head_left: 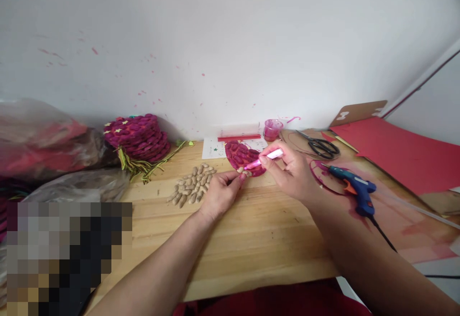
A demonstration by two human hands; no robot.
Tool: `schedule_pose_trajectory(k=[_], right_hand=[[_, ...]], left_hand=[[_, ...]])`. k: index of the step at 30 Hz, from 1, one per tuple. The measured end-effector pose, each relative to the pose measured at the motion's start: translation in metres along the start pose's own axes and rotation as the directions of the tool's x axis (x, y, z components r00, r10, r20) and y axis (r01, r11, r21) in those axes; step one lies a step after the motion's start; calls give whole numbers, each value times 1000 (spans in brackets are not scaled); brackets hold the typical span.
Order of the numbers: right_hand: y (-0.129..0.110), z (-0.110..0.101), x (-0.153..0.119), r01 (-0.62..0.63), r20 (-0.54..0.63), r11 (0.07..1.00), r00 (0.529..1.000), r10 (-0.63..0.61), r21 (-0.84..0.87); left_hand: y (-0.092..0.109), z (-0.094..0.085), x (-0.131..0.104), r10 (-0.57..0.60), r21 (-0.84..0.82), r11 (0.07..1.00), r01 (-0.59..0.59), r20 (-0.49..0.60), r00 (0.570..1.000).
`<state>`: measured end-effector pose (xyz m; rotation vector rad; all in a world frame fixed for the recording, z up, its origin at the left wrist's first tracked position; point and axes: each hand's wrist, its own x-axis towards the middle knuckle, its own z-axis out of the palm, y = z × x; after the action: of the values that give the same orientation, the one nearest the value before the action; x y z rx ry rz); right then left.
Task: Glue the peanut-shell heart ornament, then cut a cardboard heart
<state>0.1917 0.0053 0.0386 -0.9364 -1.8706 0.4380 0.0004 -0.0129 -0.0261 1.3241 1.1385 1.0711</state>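
Between the thumb and fingers of my left hand is a pale peanut in its shell. My right hand grips a pink paintbrush or marker with a white barrel; its pink tip meets the peanut. Just behind both hands lies a magenta, heart-like piece covered with peanut-shaped lumps, partly hidden by my right hand. Left of my left hand, a loose pile of unpainted peanuts is spread on the wooden table.
A stack of magenta pieces with yellow-green tassels stands at the back left, near plastic bags. A cup of pink liquid is at the back. Black scissors, a blue glue gun and red sheets lie to the right.
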Motion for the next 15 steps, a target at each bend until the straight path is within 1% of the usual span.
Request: schedule_pose_trajectory(k=[5, 8, 10, 13, 15], right_hand=[[0, -1, 1, 21, -22, 999, 1000, -20, 37], [0, -2, 1, 17, -23, 999, 1000, -15, 50], [-1, -1, 1, 14, -19, 999, 1000, -13, 52], [-2, 0, 0, 23, -31, 999, 999, -22, 40], [2, -1, 0, 12, -78, 997, 997, -6, 72]], left_hand=[[5, 0, 0, 103, 77, 992, -100, -34, 994], [8, 0, -1, 152, 93, 985, -147, -40, 988], [10, 0, -1, 160, 98, 983, -155, -48, 986], [9, 0, 0, 142, 112, 985, -133, -77, 987], [7, -1, 1, 126, 119, 986, -113, -104, 987]])
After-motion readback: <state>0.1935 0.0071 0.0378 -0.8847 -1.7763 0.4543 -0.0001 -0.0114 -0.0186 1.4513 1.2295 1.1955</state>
